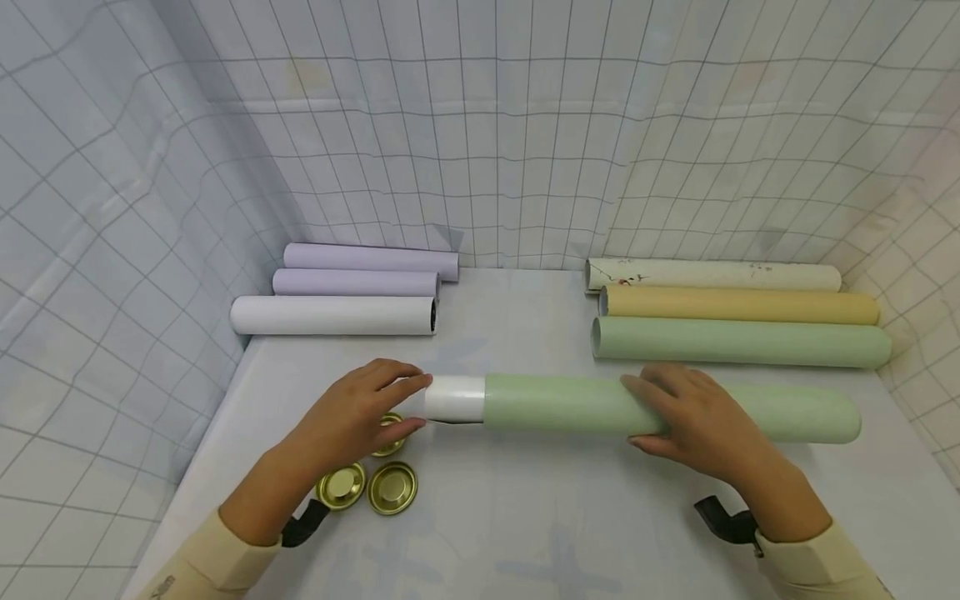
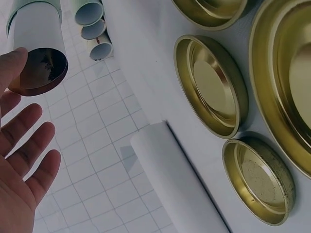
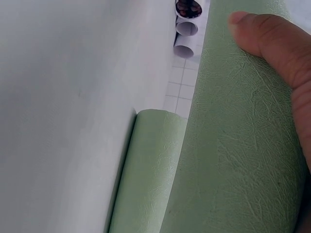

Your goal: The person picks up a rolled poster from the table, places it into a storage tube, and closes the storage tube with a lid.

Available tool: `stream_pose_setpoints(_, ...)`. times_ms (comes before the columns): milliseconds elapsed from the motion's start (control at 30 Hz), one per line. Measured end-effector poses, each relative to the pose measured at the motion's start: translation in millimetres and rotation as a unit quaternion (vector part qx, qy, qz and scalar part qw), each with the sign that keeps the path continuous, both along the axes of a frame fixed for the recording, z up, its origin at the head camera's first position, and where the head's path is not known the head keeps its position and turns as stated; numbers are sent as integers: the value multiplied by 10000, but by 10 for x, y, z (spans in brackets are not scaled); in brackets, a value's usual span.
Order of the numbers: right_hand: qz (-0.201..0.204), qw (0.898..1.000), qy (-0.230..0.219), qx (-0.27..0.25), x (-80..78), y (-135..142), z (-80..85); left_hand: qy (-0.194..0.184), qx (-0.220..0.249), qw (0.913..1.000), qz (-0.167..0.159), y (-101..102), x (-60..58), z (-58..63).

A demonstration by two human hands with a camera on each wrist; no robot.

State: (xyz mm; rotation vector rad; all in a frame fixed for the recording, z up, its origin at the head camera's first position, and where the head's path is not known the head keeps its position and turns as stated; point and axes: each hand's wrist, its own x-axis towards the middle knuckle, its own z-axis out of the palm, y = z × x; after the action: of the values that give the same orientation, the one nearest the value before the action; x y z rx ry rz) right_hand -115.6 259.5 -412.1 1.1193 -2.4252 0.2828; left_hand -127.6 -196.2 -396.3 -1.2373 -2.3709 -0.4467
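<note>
A white tube (image 1: 455, 398) sticks out of the left end of a textured light green wallpaper roll (image 1: 555, 402). My left hand (image 1: 367, 410) pinches the tube's outer rim between thumb and fingers; the other fingers stay spread in the left wrist view. The tube's open end (image 2: 44, 70) looks dark and hollow there. My right hand (image 1: 693, 421) grips the green roll right of its middle, thumb along the near side. In the right wrist view the thumb (image 3: 272, 41) lies on the green surface, while the other fingers are hidden.
Several gold metal lids (image 1: 392, 487) lie by my left wrist. A white roll (image 1: 330, 316) and two lilac rolls (image 1: 356, 282) lie at the back left. Another green roll (image 1: 742, 342), a yellow roll (image 1: 742, 305) and a flowered roll (image 1: 712, 274) lie at the back right.
</note>
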Motion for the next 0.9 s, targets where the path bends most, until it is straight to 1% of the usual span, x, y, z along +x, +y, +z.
stream_pose_setpoints(233,2,10000,-46,40,-8,-14,-6,-29,-67,10000,-13,92,-7,4)
stream_pose_setpoints(400,7,10000,-55,32,-9,-38,0,15,-51,10000,-16,137,-14,4)
stream_pose_setpoints(667,77,10000,-5,-42,-12,-58,11,0,-14,9998,180,173,-7,15)
stream_pose_setpoints(800,91,9999,-49,-49,-14,-64,6,66,-1,10000,43,191,-12,-13)
stream_pose_setpoints(900,122,9999,-74,-58,-17,-76,2,79,7,10000,-59,217,-7,-12)
